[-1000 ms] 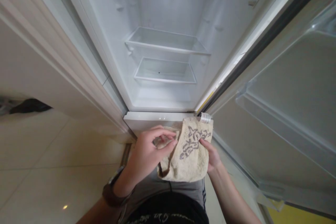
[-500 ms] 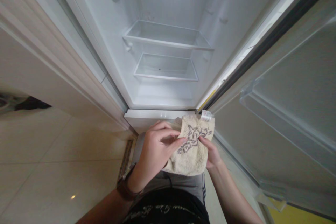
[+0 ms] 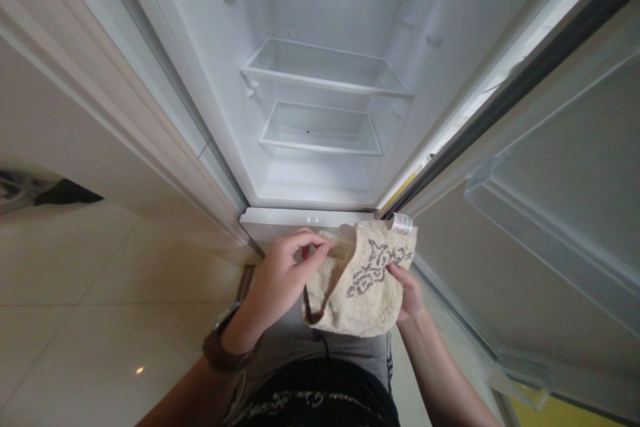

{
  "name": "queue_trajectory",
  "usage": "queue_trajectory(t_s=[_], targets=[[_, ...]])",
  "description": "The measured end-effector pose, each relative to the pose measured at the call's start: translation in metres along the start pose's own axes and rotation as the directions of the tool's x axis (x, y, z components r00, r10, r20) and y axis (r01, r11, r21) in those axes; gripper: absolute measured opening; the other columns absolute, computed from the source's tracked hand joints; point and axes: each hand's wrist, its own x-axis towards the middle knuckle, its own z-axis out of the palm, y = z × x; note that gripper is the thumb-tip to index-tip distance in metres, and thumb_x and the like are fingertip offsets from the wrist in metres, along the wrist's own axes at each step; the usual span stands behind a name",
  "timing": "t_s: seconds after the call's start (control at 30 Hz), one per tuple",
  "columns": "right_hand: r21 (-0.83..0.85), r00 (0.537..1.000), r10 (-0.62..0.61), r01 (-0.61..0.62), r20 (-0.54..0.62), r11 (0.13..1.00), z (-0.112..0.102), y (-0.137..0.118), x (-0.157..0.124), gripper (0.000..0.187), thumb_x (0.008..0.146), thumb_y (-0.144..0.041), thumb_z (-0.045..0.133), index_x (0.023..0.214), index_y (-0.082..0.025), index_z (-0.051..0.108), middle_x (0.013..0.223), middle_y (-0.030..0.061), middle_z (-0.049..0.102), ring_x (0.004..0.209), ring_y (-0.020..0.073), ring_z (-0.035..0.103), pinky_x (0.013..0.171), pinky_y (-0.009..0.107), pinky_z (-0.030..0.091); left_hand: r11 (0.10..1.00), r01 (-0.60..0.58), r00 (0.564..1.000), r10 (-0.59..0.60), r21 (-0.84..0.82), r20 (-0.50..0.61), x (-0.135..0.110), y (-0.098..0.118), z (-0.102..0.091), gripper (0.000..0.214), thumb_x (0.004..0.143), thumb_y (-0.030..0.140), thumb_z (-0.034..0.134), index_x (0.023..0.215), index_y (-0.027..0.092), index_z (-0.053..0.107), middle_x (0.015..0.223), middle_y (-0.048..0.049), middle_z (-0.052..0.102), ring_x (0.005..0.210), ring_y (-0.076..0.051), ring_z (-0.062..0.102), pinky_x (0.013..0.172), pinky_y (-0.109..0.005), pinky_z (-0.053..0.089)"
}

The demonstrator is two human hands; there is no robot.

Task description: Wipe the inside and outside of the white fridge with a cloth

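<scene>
A beige terry cloth [image 3: 370, 310] with a dark stitched pattern and a white label hangs folded in front of me, above my lap. My left hand [image 3: 290, 270] pinches the cloth's left layer between thumb and fingers, with a fold gaping between that layer and the patterned one. On the other side my right hand [image 3: 407, 290] grips the right edge, thumb on the pattern and fingers hidden behind. Just beyond the cloth stands an open refrigerator [image 3: 310, 183].
Inside the refrigerator are two glass shelves, an upper one [image 3: 325, 70] and a lower one [image 3: 320, 128]. Its door [image 3: 550, 227] stands open on my right, with a clear door bin [image 3: 540, 227]. A pale panel [image 3: 125, 140] rises on the left above the tiled floor [image 3: 100, 347].
My left hand has moved left, drawing one layer of the cloth away from the patterned part, so the fold has opened. My right hand keeps its hold.
</scene>
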Motion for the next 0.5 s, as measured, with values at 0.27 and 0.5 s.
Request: queue_trajectory(t_s=[0.27, 0.5], targets=[[-0.015, 0.999, -0.032, 0.032, -0.023, 0.999, -0.006, 0.002, -0.002, 0.031, 0.065, -0.041, 0.083, 0.088, -0.021, 0.076, 0.090, 0.0077, 0.081, 0.115, 0.0330, 0.074, 0.118, 0.051, 0.048, 0.994, 0.072, 0.981, -0.056, -0.081, 0.185, -0.003, 0.004, -0.005, 0.016, 0.094, 0.030, 0.070, 0.099, 0.020, 0.083, 0.092, -0.0052, 0.072, 0.084, -0.016, 0.065, 0.073, -0.028, 0.050], [-0.026, 0.999, -0.035, 0.035, 0.012, 0.999, -0.006, 0.004, -0.001, 0.032, 0.066, -0.042, 0.082, 0.090, -0.021, 0.077, 0.093, 0.0078, 0.081, 0.115, 0.0322, 0.074, 0.118, 0.050, 0.048, 0.984, 0.092, 0.980, -0.062, -0.154, 0.188, -0.008, 0.019, 0.003, 0.016, 0.087, 0.023, 0.074, 0.101, 0.018, 0.082, 0.094, -0.0050, 0.069, 0.082, -0.014, 0.062, 0.072, -0.026, 0.050]])
